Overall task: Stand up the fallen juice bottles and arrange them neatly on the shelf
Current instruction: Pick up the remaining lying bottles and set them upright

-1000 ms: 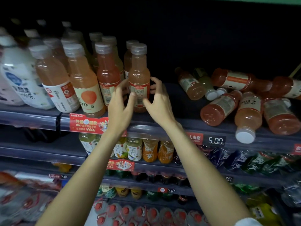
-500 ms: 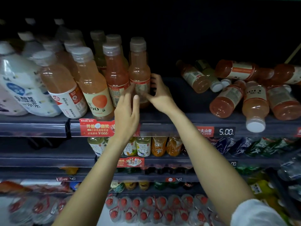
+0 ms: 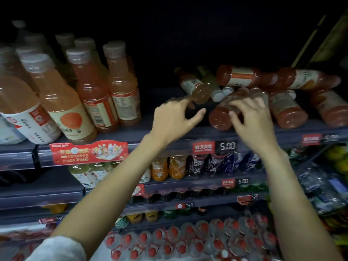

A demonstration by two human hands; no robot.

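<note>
The dark top shelf (image 3: 120,135) carries everything that matters here. At its left end stands a group of upright juice bottles (image 3: 120,85), caps up. To the right of the shelf's 5.00 price tag (image 3: 227,146) lies a heap of fallen juice bottles (image 3: 290,108), on their sides and overlapping. The nearest fallen red bottle (image 3: 219,117) lies with its base toward the shelf edge. The right hand (image 3: 248,117) is laid over this bottle, fingers curled round its body. The left hand (image 3: 175,117) is just left of the same bottle, fingers spread and holding nothing; its forefinger reaches toward a smaller fallen orange bottle (image 3: 194,87) behind, though contact is unclear through the blur.
</note>
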